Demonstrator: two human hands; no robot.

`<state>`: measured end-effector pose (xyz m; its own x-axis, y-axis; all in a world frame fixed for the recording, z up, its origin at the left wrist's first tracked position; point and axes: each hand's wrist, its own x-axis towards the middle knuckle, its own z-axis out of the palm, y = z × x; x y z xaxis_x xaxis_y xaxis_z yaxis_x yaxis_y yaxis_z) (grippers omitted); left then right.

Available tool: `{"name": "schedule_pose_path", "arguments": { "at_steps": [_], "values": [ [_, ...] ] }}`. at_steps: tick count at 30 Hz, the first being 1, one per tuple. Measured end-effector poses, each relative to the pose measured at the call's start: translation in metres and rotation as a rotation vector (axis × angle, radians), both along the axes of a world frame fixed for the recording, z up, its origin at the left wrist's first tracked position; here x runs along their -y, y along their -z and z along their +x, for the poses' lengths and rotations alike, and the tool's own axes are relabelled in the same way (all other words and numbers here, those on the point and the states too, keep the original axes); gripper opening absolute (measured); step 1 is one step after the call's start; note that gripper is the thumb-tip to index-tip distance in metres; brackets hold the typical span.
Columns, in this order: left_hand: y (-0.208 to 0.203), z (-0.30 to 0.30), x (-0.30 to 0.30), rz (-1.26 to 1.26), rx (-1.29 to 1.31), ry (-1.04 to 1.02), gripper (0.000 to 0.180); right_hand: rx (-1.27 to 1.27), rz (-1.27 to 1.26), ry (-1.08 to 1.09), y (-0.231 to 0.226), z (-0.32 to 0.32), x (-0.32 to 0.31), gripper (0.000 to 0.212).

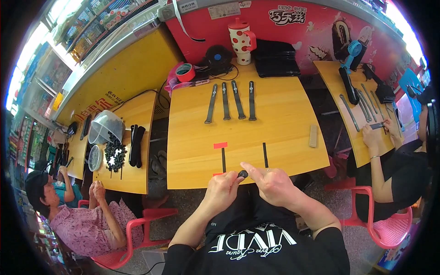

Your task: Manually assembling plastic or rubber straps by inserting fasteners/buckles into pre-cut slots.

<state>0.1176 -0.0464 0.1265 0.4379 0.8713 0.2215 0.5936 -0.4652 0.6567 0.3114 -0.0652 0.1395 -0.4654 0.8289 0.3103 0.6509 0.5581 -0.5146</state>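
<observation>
Small black rounded piece (243, 174), one: located between the two hands at the near edge of the wooden counter (288, 114). Only a rounded end shows; long axis and pointing direction cannot be told. Left hand (221, 190): thumb and fingers clamped on the piece. Right hand (277, 184): beside it, index finger extended toward the far left; whether it grips cannot be told. Black straps (226, 101), four: spaced in a row beyond, long axes running near to far, white-marked ends farthest from the person.
</observation>
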Motion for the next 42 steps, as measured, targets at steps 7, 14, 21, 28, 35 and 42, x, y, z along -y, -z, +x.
{"name": "schedule_pose_path", "arguments": {
  "at_steps": [7,14,21,28,35,42],
  "values": [
    [0.014,0.019,0.007,0.321,-0.315,-0.180,0.019,-0.053,-0.062,0.193,0.008,-0.018,0.006,0.067],
    [0.023,0.014,0.007,0.374,-0.325,-0.119,0.015,0.162,-0.187,0.092,0.001,-0.014,-0.002,0.077],
    [0.034,0.018,0.004,0.340,-0.155,-0.264,0.012,0.132,-0.083,0.183,0.007,-0.032,0.008,0.072],
    [0.041,0.029,0.001,0.187,0.263,-0.363,0.010,0.145,0.200,0.410,0.019,-0.054,0.013,0.058],
    [0.051,0.021,0.002,0.026,0.437,-0.300,0.011,-0.117,0.125,0.378,0.025,-0.032,-0.003,0.013],
    [0.035,0.021,0.015,-0.271,0.553,-0.221,0.013,-0.128,0.118,0.259,0.016,-0.017,-0.011,0.026]
  ]
}}
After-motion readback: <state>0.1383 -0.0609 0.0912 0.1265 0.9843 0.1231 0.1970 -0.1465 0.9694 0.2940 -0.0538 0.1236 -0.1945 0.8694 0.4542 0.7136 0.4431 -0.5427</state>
